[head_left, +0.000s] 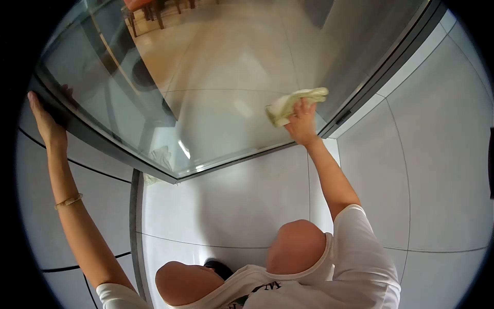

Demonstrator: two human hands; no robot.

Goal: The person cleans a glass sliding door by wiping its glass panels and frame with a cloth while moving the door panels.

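Observation:
A glass door with a dark frame stands in front of me, its lower corner pointing toward my knees. At the far left, my left hand holds the outer edge of the door frame; some of its fingers are hidden behind the frame. My right hand presses a folded, pale green and white cloth against the lower right part of the glass. The cloth lies flat under the fingers, with its ends sticking out on both sides.
A crumpled pale cloth shows at the left, near the door's corner. Through the glass appear a chair and a tiled floor. A grey tiled wall rises on the right. White floor tiles lie below the door.

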